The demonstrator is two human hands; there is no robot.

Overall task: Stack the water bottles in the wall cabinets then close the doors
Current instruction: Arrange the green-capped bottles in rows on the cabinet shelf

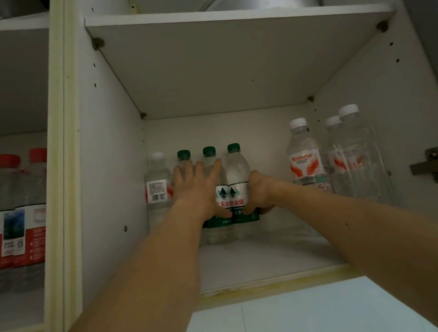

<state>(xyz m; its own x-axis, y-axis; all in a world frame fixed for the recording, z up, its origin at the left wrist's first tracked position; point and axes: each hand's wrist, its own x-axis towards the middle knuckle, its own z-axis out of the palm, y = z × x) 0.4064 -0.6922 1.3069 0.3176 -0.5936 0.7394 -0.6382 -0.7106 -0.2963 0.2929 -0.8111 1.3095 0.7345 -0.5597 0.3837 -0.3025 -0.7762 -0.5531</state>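
Reading the labels first: the three green-capped bottles [237,190] at the back of the cabinet shelf [259,257] carry white-and-green labels with a mountain emblem and red Chinese characters, only partly legible; to their right, well apart, three white-capped bottles [305,156] stand by the right wall, the nearest marked "Wahaha" in red; just left of the green-capped row, a white-capped bottle [158,186] shows a barcode. All are clear plastic, upright and capped. The left hand [197,187] lies spread, straight fingers flat against the left and middle green-capped bottles; the right hand [261,195] curls round the rightmost green-capped bottle at label height, thumb on its front. In the compartment left of that shelf, red-capped bottles [19,207] stand with red-and-white labels, text unreadable.
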